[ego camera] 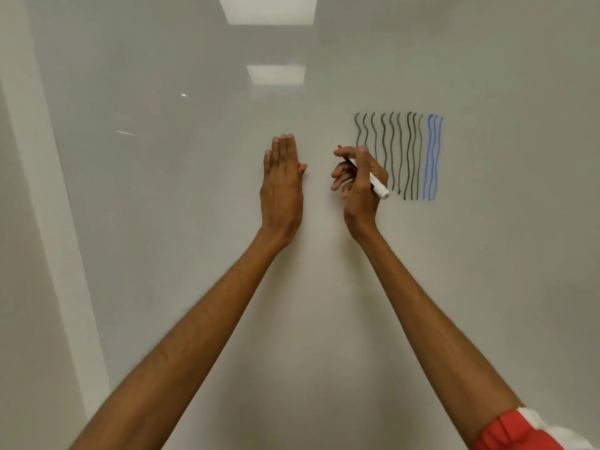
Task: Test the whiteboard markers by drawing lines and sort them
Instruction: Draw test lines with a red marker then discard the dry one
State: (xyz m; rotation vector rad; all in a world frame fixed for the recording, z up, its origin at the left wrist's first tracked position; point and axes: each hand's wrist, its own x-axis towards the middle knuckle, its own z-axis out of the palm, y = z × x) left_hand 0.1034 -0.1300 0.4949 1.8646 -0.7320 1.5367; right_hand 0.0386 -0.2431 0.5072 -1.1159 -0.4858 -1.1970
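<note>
- Whiteboard (194, 254) reflected ceiling lights (268, 8); wavy lines (409, 151) stood right of centre.
- Right hand (360, 190) gripped a marker (377, 185), overlapping them.
- Left hand (281, 183) lay flat; its grip on a red bit (299, 165) could not be told.

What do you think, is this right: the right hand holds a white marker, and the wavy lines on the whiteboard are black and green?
Not quite. The head view shows the right hand holding a white marker, but the wavy lines on the whiteboard are black lines and blue lines, not green.
</note>
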